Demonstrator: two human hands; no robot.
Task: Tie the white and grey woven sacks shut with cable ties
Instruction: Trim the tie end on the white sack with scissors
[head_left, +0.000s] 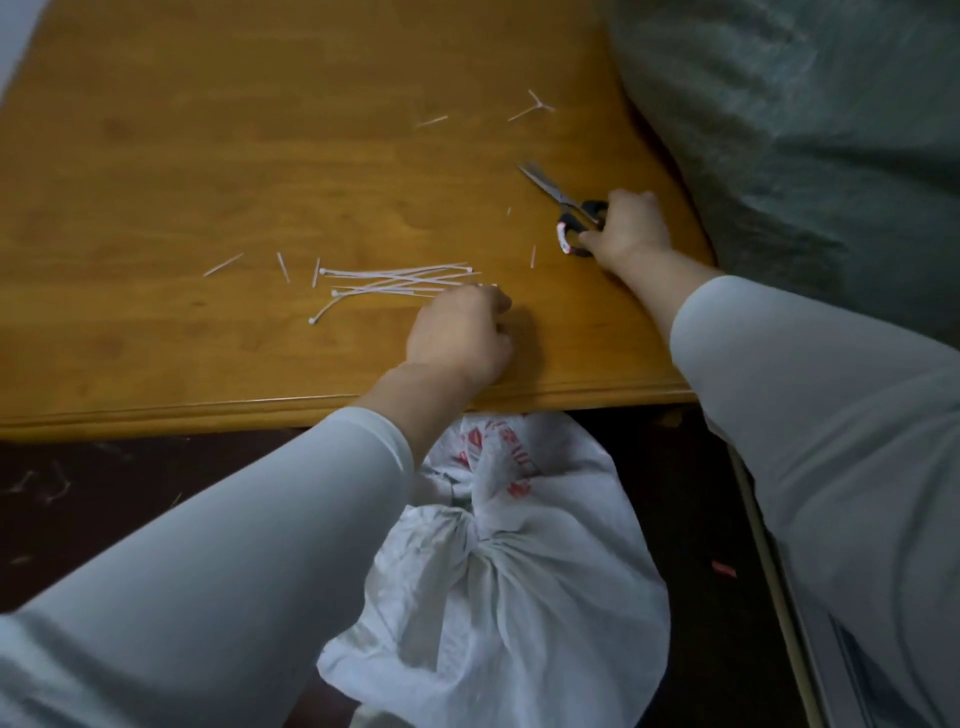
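Note:
A white woven sack (519, 597) with red print stands on the floor below the table edge, its neck gathered into a bunch. A grey-green woven sack (810, 130) fills the upper right, beside the table. Several white cable ties (395, 278) lie in a loose pile on the wooden table (208, 156). My left hand (460, 332) rests at the right end of that pile, fingers curled down onto the ties. My right hand (626, 228) grips the black handles of the scissors (563, 208), whose blades lie on the table pointing away to the left.
Short cut-off cable tie ends (535, 106) are scattered over the table, far and left of the pile. The floor below is dark red-brown. A pale rod or frame edge (769, 561) runs down the right side by my right sleeve.

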